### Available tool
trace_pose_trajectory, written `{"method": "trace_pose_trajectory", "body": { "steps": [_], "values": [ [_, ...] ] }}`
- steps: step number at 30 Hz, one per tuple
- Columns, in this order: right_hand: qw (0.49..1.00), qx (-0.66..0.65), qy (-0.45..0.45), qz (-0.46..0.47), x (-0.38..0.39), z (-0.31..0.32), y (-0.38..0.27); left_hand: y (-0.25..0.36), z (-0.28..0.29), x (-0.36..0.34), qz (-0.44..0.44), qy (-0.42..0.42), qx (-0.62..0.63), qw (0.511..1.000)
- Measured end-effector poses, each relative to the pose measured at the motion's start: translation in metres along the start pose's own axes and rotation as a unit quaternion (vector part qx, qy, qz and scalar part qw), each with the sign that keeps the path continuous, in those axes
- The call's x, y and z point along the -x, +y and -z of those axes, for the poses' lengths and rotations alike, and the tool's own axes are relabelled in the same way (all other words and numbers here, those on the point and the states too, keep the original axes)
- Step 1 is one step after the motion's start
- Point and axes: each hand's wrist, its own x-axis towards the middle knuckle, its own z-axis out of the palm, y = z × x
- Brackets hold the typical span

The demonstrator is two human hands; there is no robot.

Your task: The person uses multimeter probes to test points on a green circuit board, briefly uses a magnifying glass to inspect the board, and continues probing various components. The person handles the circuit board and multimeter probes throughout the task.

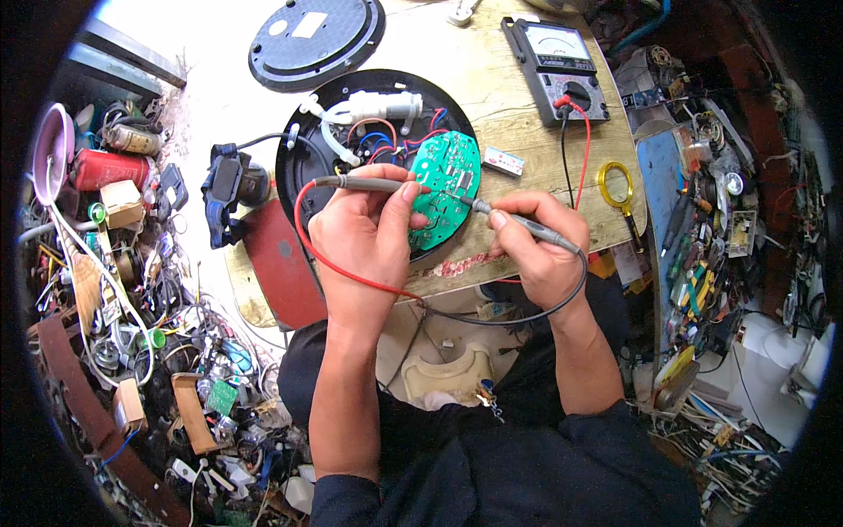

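At the centre of the frame, we see a green circuit board [446, 195] over the right side of a round black housing [291, 161], wires running out beside it. We judge the step in hand to be probing the board with a test meter [569, 81], which sits at the upper right. The left hand [360, 235] pinches a red-leaded probe [369, 183] between closed thumb and fingers; the right hand [546, 244] grips a grey probe [531, 227] much like a pen. Between the two grips lies the board, the left fingertips overlapping its left edge and the right hand just off its right edge. Both probes point inward over it, though we cannot tell whether either tip touches metal. The next move, we judge, calls for steady tips on chosen contacts and a glance at the dial.
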Motion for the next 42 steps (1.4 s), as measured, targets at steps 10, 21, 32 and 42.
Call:
{"method": "trace_pose_trajectory", "body": {
  "steps": [10, 21, 32, 42],
  "values": [
    [0.999, 0.028, -0.006, 0.031, 0.0008, 0.0019, 0.0006, 0.003, 0.0012, 0.0038, -0.006, 0.001, -0.011, 1.0],
    [0.999, 0.021, -0.003, 0.025, 0.0012, 0.0015, 0.002, 0.0054, 0.003, 0.0016, 0.014, -0.009, -0.016, 1.0],
    [0.999, 0.031, -0.004, 0.026, 0.0004, 0.0021, -0.0012, 0.0017, 0.0023, 0.001, 0.011, -0.012, -0.004, 1.0],
    [0.999, 0.027, 0.0, 0.03, 0.0007, 0.0019, 0.0013, 0.0036, -0.0001, 0.0027, 0.002, 0.011, 0.006, 1.0]
  ]
}}
